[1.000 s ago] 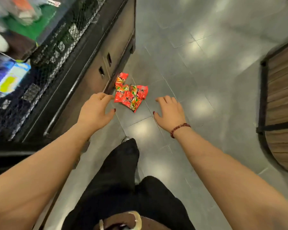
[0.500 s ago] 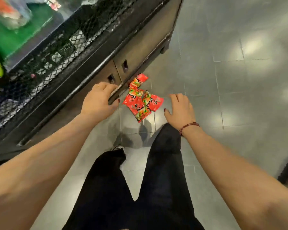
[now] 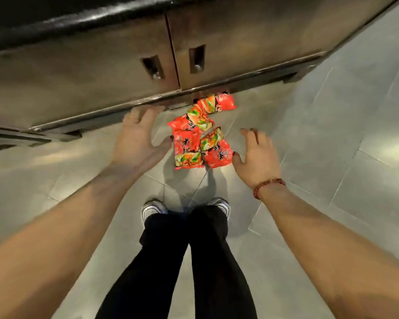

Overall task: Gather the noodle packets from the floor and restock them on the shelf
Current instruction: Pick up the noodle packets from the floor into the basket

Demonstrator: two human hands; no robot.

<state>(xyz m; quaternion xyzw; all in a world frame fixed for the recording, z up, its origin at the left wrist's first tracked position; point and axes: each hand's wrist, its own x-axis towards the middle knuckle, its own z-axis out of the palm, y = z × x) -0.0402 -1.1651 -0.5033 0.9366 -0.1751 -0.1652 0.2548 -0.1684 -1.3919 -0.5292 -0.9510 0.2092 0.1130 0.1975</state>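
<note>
Several red noodle packets [image 3: 199, 134] lie in a loose pile on the grey tiled floor, right below the shelf unit's base. The farthest packet [image 3: 219, 102] sits partly under the cabinet's bottom edge. My left hand [image 3: 138, 134] hovers just left of the pile, fingers spread, thumb near the closest packet. On the other side, my right hand [image 3: 256, 155] is open with its thumb at the edge of a packet [image 3: 218, 155]. Neither hand holds anything. The shelf's upper levels are out of view.
The shelf unit's metal base cabinet [image 3: 115, 65] has two doors with recessed handles and fills the top of the view. My black trouser legs and white shoes [image 3: 153, 208] stand just behind the pile. Grey floor tiles [image 3: 332, 134] stretch to the right.
The view has tipped down and closer to the floor. Both hands have dropped to either side of the packets, and my feet now stand together behind the pile.
</note>
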